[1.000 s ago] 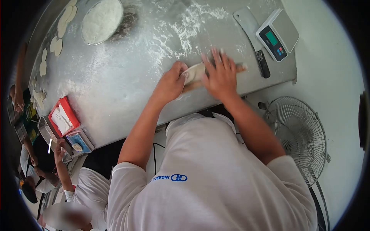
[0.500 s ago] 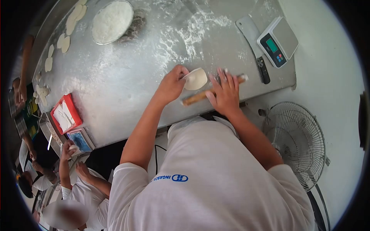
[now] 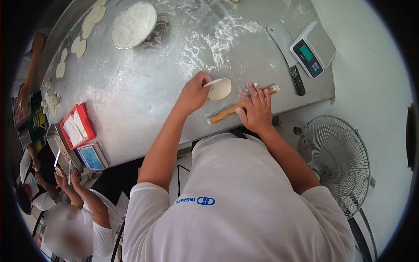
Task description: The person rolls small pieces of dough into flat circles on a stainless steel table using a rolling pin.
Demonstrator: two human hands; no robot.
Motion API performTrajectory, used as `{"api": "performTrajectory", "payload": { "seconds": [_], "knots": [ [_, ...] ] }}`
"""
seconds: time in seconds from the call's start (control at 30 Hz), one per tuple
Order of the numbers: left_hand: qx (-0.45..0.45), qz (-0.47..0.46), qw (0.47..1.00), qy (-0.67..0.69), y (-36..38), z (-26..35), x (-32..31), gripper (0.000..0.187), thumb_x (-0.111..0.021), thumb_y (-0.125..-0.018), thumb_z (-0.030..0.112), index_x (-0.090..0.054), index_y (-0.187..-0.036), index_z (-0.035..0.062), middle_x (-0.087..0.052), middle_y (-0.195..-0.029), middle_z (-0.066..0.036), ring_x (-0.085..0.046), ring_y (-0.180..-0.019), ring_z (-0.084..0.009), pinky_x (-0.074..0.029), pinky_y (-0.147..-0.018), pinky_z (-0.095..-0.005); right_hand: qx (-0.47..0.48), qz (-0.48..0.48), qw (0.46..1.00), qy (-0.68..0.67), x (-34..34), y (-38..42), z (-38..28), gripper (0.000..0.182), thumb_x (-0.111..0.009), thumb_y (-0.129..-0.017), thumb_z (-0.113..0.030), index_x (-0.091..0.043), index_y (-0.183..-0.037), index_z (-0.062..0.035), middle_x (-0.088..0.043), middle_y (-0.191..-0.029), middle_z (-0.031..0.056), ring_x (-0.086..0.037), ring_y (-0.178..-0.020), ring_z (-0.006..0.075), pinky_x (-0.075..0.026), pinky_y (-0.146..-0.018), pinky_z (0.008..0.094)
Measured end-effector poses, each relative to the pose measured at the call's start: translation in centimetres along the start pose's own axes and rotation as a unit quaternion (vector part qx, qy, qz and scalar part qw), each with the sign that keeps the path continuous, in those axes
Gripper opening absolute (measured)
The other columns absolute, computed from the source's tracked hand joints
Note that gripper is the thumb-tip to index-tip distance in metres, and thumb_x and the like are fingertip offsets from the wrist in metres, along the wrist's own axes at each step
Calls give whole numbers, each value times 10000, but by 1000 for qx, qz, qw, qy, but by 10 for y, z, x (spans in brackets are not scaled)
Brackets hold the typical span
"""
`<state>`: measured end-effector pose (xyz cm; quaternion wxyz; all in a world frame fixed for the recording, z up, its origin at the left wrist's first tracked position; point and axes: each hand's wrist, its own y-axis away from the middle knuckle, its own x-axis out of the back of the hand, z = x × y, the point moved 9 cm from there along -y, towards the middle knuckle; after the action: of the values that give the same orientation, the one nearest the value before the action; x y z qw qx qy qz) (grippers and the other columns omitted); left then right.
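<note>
Rolling dough on floured table (image 3: 144,83).
Left hand (image 3: 192,94) pinching dough (image 3: 219,89) edge; right hand (image 3: 256,109) flat, open, pressing on pin (image 3: 224,114).

Dough disc (image 3: 219,89) behind rolling pin (image 3: 227,112) (on table (image 3: 144,87)).

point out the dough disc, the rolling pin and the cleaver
dough disc (image 3: 220,89), head view, middle of its flat pale face
rolling pin (image 3: 223,113), head view, bare wooden shaft left of the right hand
cleaver (image 3: 281,37), head view, broad metal blade, above the dark handle
</note>
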<state>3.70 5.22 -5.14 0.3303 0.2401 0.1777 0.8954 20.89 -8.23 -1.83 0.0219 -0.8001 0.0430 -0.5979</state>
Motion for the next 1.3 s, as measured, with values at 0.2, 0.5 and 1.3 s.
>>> {"api": "performTrajectory", "payload": {
  "seconds": [0.2, 0.5, 1.3],
  "knots": [
    [-41, 66, 995, -65, 8, 20, 7, 257, -729, -899, 136, -636, -1115, 33, -742, -1005, -219, -723, -988, -439, -560, -877, -487, -27, 36, 998, 40, -13, -116, -9, 608, -580, -1022, -493, -555, -1544, -181, -463, -1639, 176, -420, -1504, 418, -268, -1238, 599],
    [-125, -18, 987, -104, -3, 42, 26, 264, -718, -918, 172, -734, -1157, 61, -777, -1075, -156, -748, -991, -341, -579, -874, -443, 8, 71, 997, -16, -3, -55, 2, 483, -639, -992, -374, -667, -1400, -118, -586, -1508, 163, -518, -1403, 377, -282, -1231, 577],
    [-219, 149, 889, -373, -282, 190, 24, 466, -734, -967, 379, -672, -1331, 95, -681, -1384, -191, -613, -1297, -417, -487, -1082, -489, -53, 101, 993, -22, 20, -21, 40, 404, -658, -963, -336, -730, -1281, -97, -636, -1420, 139, -545, -1354, 350, -300, -1237, 534]
  ]
}}
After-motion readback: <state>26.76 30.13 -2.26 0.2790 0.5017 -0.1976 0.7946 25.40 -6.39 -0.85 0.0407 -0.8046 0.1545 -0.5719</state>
